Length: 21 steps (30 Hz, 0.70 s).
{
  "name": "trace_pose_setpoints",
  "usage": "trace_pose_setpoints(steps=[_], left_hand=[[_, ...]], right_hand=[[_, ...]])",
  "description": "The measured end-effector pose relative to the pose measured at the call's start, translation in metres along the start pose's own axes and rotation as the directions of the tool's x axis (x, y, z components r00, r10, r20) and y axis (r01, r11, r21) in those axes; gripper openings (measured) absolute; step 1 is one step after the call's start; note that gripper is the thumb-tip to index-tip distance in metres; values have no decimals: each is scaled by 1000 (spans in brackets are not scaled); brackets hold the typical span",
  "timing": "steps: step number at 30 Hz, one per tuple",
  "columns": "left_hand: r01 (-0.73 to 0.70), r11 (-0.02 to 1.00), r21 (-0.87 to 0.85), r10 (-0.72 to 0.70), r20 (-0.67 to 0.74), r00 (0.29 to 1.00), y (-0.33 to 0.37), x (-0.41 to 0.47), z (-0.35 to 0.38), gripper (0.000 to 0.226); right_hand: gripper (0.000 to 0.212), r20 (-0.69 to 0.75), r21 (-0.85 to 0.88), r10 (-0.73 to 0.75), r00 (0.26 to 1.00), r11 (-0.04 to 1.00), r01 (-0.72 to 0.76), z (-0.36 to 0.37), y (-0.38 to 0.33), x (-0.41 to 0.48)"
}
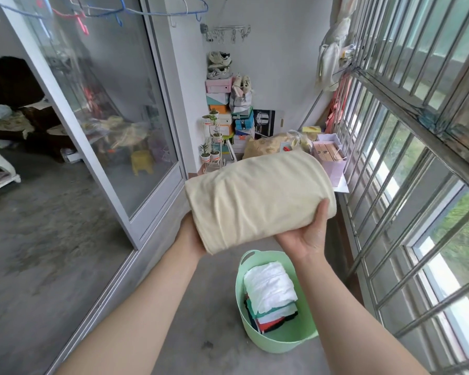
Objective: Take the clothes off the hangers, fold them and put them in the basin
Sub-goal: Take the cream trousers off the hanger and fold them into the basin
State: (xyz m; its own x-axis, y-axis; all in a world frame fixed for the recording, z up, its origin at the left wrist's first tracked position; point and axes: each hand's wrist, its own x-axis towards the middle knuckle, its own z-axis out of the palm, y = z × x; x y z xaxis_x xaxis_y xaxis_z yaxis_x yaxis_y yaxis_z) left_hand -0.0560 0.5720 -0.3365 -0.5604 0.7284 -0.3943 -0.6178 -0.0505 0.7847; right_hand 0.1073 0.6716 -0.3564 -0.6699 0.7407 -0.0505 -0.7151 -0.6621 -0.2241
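Cream garment (257,201), one, folded, gripped by two hands, left hand (192,239) and right hand (306,236), over one green basin (279,345).

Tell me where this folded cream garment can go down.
In the green basin, a bare strip runs between the folded stack and the right and near walls. Bare floor lies between basin and sliding door. The far end, by the shoe boxes, is crowded.
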Motion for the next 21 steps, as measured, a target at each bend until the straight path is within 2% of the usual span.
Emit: trace_pose_setpoints(steps=[1,2,4,5,6,8,9,11,14,16,17,19,21], left_hand=[[30,1000,-6,-30,2,1000,0,3,-6,36],[82,995,-50,-76,109,991,4,4,-12,43],[169,980,-105,-148,184,972,12,3,-20,74],[201,977,-70,-182,210,961,13,4,-23,83],[202,979,-12,-194,238,952,12,7,-26,79],[173,975,142,-206,270,940,11,7,-27,46],[166,960,224,-219,236,947,8,9,-29,40],[185,946,268,-236,173,956,2,16,-37,43],[157,952,261,-209,182,961,2,23,-52,54],[163,943,290,-231,220,948,3,28,-56,55],[171,935,310,-250,236,939,3,31,-57,52],[201,913,356,-303,258,918,3,36,-57,47],[244,887,393,-366,274,889,-2,41,-53,43]], right_hand=[[99,1,-2,-12,1000,1000,12,-1,-1,-1],[101,22,-7,-26,999,1000,26,-4,0,-1],[104,17,13,-50,999,999,50,-8,2,-4],[105,3,3,-49,999,999,49,-9,3,-6],[105,-7,-14,-36,999,999,36,-15,2,-6],[102,42,-28,19,999,999,-17,-22,4,-7],[100,62,-13,45,997,999,-44,-25,4,-10],[94,22,-27,88,996,996,-87,-33,2,-11],[79,-77,-141,199,977,968,-208,-33,-6,-14],[58,-67,-270,281,957,919,-288,-22,-14,-19],[53,-113,-354,301,947,879,-321,-20,-19,-21],[64,-254,-496,279,926,785,-372,-16,-23,-25],[68,-324,-549,255,911,734,-401,-19,-29,-28]])
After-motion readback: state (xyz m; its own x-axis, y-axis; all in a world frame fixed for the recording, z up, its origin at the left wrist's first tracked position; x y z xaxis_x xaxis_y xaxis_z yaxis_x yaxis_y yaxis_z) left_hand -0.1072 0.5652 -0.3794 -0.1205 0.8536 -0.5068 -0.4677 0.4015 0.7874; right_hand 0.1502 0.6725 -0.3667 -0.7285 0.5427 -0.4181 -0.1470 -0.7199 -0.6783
